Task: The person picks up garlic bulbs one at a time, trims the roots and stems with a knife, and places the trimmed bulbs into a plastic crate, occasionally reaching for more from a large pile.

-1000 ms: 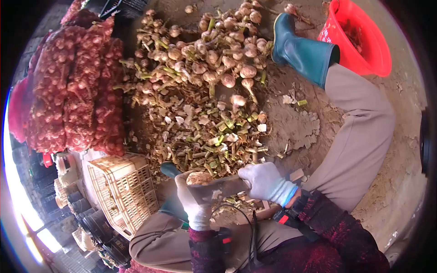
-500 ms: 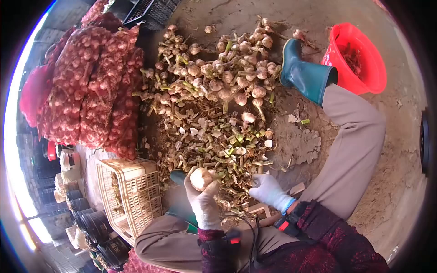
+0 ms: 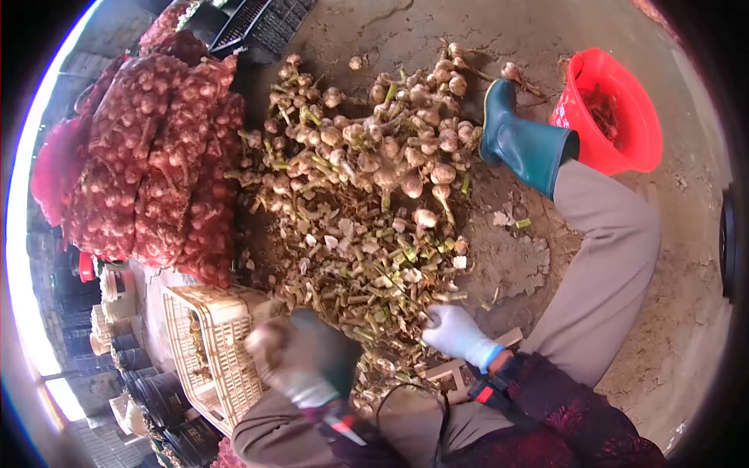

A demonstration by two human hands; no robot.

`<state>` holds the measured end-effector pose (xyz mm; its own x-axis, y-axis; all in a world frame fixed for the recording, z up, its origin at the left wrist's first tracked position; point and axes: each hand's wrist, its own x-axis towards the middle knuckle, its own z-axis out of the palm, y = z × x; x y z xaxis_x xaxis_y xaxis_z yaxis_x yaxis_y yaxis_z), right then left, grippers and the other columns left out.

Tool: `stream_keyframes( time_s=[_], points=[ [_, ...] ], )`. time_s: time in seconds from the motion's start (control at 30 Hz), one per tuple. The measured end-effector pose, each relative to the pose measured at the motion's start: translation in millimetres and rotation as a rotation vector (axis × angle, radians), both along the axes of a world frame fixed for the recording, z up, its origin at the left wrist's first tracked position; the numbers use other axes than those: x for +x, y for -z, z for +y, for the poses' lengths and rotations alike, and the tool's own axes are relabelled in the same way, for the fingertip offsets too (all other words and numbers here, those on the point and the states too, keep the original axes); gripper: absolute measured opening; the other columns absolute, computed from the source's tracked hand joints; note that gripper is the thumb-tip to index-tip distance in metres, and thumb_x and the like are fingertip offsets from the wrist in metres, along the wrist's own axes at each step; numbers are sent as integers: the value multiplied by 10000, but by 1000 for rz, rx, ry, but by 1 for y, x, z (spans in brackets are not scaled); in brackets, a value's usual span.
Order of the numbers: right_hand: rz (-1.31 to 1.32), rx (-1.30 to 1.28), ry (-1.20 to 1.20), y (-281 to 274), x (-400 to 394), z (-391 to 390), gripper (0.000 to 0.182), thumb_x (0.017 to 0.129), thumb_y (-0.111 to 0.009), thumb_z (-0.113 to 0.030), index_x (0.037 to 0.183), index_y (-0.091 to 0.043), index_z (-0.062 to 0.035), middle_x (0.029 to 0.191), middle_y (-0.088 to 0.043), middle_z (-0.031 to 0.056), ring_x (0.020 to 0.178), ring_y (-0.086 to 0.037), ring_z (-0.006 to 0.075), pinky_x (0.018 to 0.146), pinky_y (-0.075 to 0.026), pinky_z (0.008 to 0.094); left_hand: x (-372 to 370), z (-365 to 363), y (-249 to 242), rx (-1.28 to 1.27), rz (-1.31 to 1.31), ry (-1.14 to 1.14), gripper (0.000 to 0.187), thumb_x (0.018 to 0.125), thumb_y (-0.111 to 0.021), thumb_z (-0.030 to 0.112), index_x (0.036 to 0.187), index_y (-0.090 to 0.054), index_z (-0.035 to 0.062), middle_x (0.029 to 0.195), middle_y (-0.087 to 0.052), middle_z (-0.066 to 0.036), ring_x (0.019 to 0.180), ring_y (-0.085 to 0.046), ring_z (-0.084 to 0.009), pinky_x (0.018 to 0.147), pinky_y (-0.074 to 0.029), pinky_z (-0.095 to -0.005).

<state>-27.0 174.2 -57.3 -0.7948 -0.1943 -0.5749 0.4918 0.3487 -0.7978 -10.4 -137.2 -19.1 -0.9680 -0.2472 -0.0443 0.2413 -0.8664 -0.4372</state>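
Note:
My left hand point(image 3: 303, 382), in a pale glove and smeared by motion, is closed around a garlic bulb point(image 3: 268, 343). It is beside the right wall of the cream plastic crate point(image 3: 253, 363), above my left boot point(image 3: 328, 351). My right hand point(image 3: 460, 335), gloved in white with a blue cuff, is closed over the heap of cut stems and skins point(image 3: 351, 265). From its fist a thin dark blade, seemingly a knife point(image 3: 398, 287), points up and left; the handle is hidden. Beyond the trimmings lies a pile of garlic with stems point(image 3: 374, 148).
Red mesh sacks full of garlic point(image 3: 148, 156) are stacked at the left. A red bucket point(image 3: 644, 117) with scraps inside stands at the upper right, past my right boot point(image 3: 530, 144). Black buckets point(image 3: 164, 394) line the lower left; a black crate point(image 3: 269, 31) lies at the top.
My left hand has swung left and slightly down with the garlic bulb, from over the trimmings toward the crate. The right hand has barely shifted, and the thin blade now shows.

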Motion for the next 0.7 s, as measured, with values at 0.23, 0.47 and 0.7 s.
stream_keyframes(
  time_s=[0.23,0.47,0.7],
  points=[
    [-115,-328,40,-42,-21,26,171,815,-635,-179,868,-615,-18,594,-560,24,511,-560,106,517,-453,274,-178,61,-30,-1508,-723,-46,232,902,-571,94,1106,-599,-13,1089,-630,-162,1017,-591,-269,914,-485,-386],
    [-426,-239,268,-28,-48,33,190,787,-707,-161,832,-579,-28,629,-440,-64,585,-407,46,521,-359,253,-377,13,268,-2652,-737,270,245,896,-530,165,1080,-595,18,743,-602,-131,705,-628,-269,629,-521,-365],
    [-292,-234,227,-11,-41,33,173,770,-650,-187,809,-579,-34,610,-561,77,563,-524,164,566,-437,344,-257,100,92,-1761,-829,450,725,717,-479,-111,1413,-361,50,1146,-561,-161,872,-604,-202,638,-518,-277]
  ],
)
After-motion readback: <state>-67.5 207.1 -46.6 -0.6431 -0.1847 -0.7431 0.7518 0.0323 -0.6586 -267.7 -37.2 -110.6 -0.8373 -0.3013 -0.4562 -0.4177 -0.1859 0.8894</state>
